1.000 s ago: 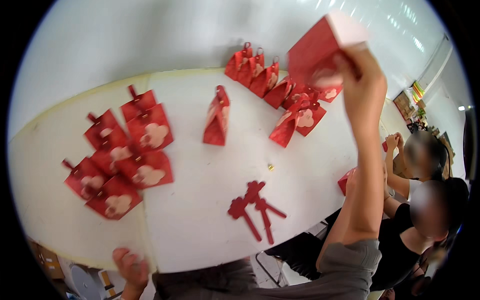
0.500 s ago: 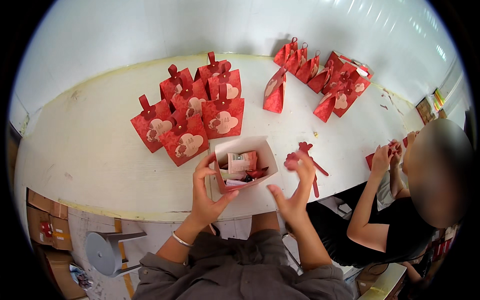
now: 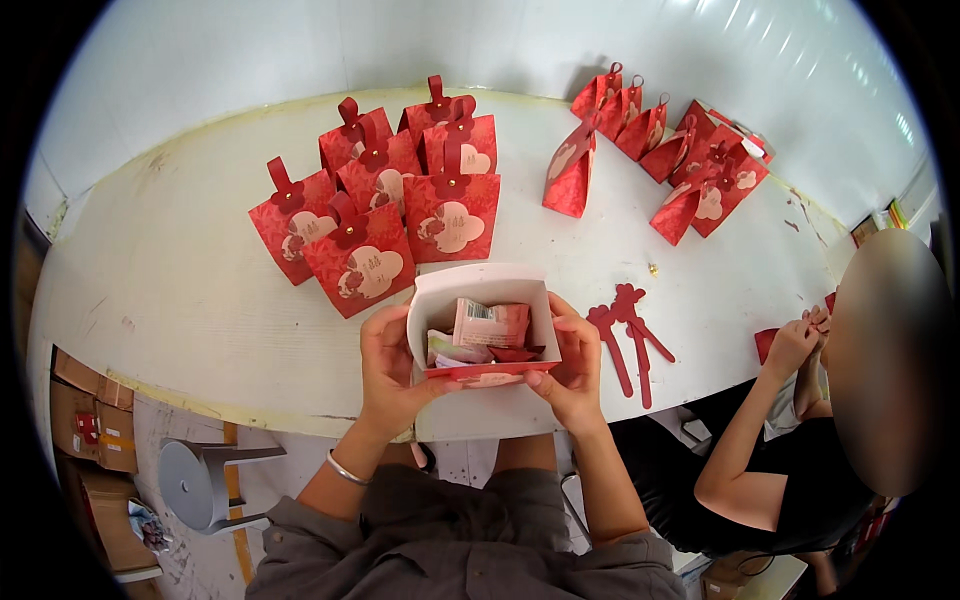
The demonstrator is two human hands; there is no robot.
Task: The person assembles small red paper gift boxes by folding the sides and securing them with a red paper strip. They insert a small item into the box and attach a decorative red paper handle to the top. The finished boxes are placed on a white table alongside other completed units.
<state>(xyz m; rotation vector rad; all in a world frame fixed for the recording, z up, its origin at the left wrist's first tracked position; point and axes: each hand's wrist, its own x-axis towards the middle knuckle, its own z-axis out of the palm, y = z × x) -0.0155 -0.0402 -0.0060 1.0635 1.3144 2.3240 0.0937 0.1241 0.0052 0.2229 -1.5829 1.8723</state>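
- Hands: the left hand point(image 3: 390, 388) and the right hand point(image 3: 574, 388) grasp the open box point(image 3: 478, 288), one at each end, thumbs on its near side.
- Box position: between the two hands, above the near part of the table point(image 3: 220, 330), mouth upward. Whether its base touches the table cannot be told.
- Grip: press lightly and evenly from both hands; the walls look like card and could buckle if squeezed.
- Attitude: hold the mouth level so that the pink packet point(image 3: 490, 325) and the smaller packets nearer the thumbs remain inside.
- Clearance, ahead of the left hand: closed red bags point(image 3: 452, 225) stand in a cluster, the closest just beyond the box. A forward push could topple them.
- Clearance, right of the right hand: flower-headed strips point(image 3: 629, 300) lie near, with a small gold piece point(image 3: 653, 270) just beyond. Avoid sweeping sideways.
- Farther out: a single bag point(image 3: 570, 185) stands ahead of the right hand; more bags point(image 3: 712, 205) stand to its right. A co-worker's hand point(image 3: 793, 348) is well to the right, not obstructing.
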